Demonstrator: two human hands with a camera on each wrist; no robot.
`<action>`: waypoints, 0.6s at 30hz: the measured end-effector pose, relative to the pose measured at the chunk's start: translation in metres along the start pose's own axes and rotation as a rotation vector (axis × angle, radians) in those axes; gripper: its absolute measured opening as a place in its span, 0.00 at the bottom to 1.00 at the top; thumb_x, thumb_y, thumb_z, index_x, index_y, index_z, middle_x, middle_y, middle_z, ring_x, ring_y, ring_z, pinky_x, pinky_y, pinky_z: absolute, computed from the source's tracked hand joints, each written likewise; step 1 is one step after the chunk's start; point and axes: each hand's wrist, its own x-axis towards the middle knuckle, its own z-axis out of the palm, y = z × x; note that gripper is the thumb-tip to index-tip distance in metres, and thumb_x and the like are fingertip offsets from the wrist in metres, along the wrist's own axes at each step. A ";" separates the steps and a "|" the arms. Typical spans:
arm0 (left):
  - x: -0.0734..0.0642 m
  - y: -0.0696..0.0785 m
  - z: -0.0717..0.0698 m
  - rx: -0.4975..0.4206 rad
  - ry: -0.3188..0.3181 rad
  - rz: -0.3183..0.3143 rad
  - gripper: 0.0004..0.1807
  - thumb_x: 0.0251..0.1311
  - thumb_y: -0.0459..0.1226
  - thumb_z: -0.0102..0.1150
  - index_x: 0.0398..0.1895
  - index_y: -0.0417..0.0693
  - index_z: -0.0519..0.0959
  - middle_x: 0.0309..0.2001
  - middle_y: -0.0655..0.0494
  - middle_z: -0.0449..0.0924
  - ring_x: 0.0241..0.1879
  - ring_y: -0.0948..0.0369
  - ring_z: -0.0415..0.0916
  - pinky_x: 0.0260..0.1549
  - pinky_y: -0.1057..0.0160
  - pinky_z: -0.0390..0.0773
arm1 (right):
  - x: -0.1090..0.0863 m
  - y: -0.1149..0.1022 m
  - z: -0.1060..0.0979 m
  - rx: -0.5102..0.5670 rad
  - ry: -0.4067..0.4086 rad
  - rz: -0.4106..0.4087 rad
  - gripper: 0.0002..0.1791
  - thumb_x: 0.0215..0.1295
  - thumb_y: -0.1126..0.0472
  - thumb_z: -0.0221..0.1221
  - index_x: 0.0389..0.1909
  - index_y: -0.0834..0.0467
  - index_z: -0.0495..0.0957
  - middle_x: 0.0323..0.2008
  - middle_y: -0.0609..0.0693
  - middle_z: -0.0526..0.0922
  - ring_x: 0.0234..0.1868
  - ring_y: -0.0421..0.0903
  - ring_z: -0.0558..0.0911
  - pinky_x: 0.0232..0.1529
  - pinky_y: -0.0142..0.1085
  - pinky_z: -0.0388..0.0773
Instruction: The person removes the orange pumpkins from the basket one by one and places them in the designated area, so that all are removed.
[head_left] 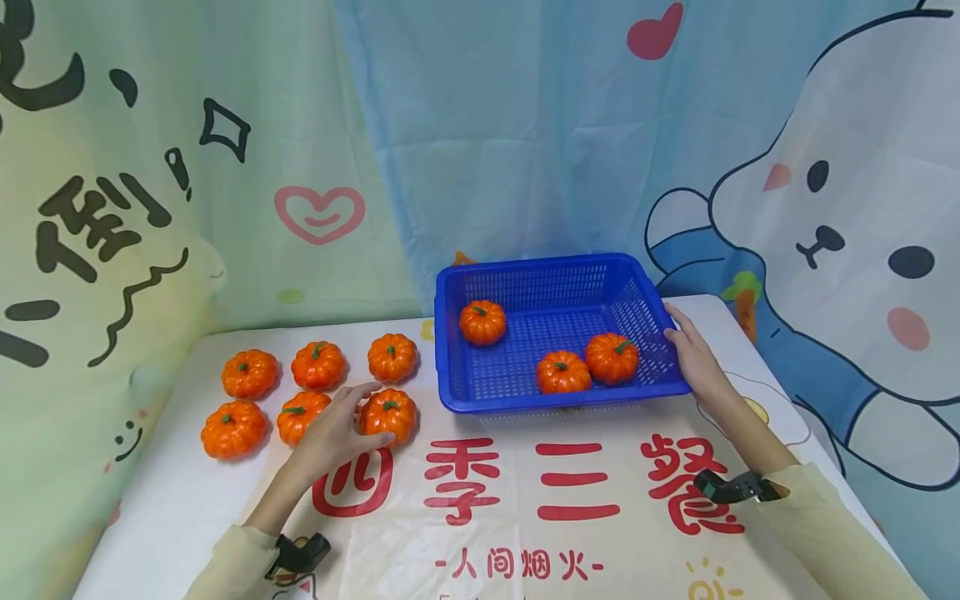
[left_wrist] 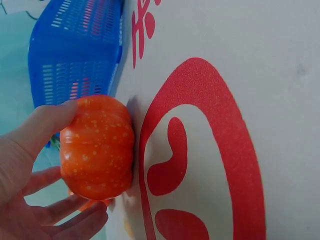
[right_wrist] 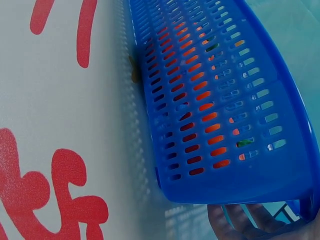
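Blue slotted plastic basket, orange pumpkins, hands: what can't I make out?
Head: right side of the near row's middle round orange pumpkin, covered by the left hand.
Right wrist: outlines of orange pumpkins in the blue slotted plastic basket, behind its wall.
Left wrist: rest of the basket, past the top edge.
Right wrist: rest of the right hand, past the bottom edge.

The left arm (head_left: 279, 502) reaches forward, and the left hand (head_left: 336, 429) curves with its thumb apart from its fingers. The right arm (head_left: 759, 442) reaches out too, and the right hand (head_left: 695, 358) has bent fingers.
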 end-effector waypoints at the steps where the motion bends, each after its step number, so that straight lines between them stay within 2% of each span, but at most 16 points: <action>1: 0.000 0.000 0.000 -0.002 0.000 -0.001 0.43 0.48 0.49 0.74 0.67 0.53 0.66 0.62 0.45 0.69 0.57 0.48 0.72 0.51 0.44 0.80 | 0.000 0.000 0.000 0.001 0.000 0.000 0.32 0.77 0.44 0.27 0.77 0.40 0.30 0.77 0.63 0.40 0.72 0.73 0.52 0.64 0.72 0.52; 10: -0.001 0.004 -0.010 -0.078 -0.004 0.014 0.42 0.48 0.46 0.74 0.67 0.50 0.66 0.62 0.42 0.69 0.55 0.46 0.73 0.43 0.52 0.84 | 0.000 0.000 0.000 0.012 -0.003 0.001 0.32 0.77 0.44 0.27 0.77 0.39 0.30 0.77 0.62 0.40 0.72 0.73 0.51 0.64 0.73 0.52; 18: -0.010 0.011 -0.023 -0.059 0.034 0.055 0.41 0.50 0.43 0.73 0.67 0.48 0.65 0.61 0.39 0.69 0.54 0.42 0.75 0.45 0.48 0.83 | -0.001 0.000 0.000 0.010 -0.001 0.001 0.32 0.77 0.44 0.27 0.77 0.40 0.30 0.77 0.63 0.40 0.72 0.73 0.52 0.64 0.72 0.53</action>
